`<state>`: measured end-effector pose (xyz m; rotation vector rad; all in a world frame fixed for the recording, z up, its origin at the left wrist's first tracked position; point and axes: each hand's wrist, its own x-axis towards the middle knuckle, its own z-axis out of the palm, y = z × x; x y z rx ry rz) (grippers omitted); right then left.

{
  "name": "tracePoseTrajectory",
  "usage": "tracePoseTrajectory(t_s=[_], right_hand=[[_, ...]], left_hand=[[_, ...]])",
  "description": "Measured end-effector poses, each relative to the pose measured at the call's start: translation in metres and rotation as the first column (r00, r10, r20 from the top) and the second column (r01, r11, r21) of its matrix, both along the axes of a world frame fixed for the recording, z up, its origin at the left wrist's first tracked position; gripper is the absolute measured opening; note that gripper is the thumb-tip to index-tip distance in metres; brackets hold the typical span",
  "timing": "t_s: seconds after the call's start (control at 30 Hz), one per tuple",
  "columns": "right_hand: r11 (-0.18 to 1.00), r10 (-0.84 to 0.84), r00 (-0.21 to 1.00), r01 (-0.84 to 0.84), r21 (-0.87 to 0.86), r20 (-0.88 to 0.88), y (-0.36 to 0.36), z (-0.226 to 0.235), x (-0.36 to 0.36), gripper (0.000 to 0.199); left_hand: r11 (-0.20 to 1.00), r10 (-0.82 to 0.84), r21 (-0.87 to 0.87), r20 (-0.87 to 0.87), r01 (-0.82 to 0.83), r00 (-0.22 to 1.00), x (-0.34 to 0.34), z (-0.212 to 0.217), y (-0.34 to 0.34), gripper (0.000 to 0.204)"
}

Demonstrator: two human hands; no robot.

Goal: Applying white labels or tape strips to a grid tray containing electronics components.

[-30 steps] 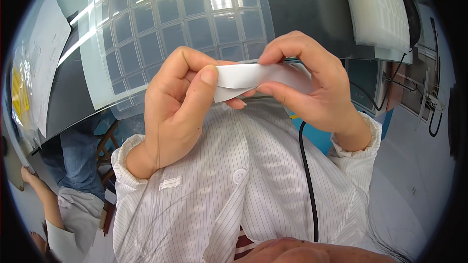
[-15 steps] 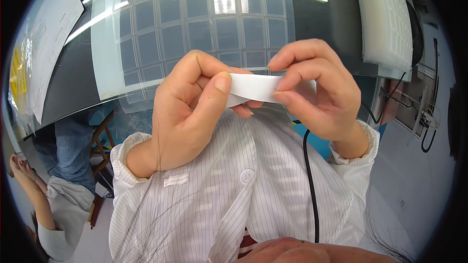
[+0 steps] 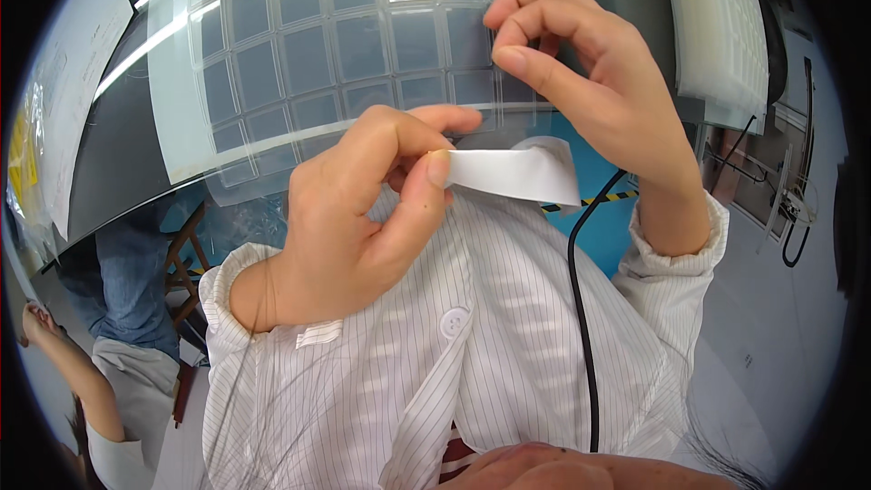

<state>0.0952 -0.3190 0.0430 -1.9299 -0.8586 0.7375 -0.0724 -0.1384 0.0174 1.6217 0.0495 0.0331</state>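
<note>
My left hand [image 3: 363, 209] pinches one end of a white strip [image 3: 513, 172], which looks like paper or label backing, between thumb and forefinger. The strip's other end curls loosely to the right, in front of my chest. Beyond it, my right hand [image 3: 581, 73] hovers over the right part of a clear plastic tray [image 3: 363, 45] with rows of square compartments. Thumb and fingertips of that hand are drawn close together; whatever they may hold is too small to make out. The tray lies on the dark table [image 3: 113, 141].
A stack of translucent trays [image 3: 717, 36] stands at the far right. White paper [image 3: 77, 73] and a clear bag with yellow pieces [image 3: 23, 163] lie at the left. A black cable [image 3: 581, 308] hangs before me. Another person [image 3: 118, 381] is at lower left.
My right hand has left the white strip and moved up and away over the tray. The strip's right end now hangs free, still held by my left hand.
</note>
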Motion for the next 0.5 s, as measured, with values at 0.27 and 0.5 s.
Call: tracePoseTrajectory(t_s=[0.27,0.5], right_hand=[[0.937,0.222,0.96,-0.259,0.234,0.173,0.014,-0.025,0.018,0.01],[0.681,0.135,0.837,-0.467,0.564,0.53,0.013,-0.058,0.019,0.011]], left_hand=[[0.999,-0.017,0.046,-0.062,0.02,0.998,0.001,-0.001,-0.003,0.011],[1.0,-0.01,0.029,-0.096,0.013,0.995,0.003,0.002,-0.002,0.012]])
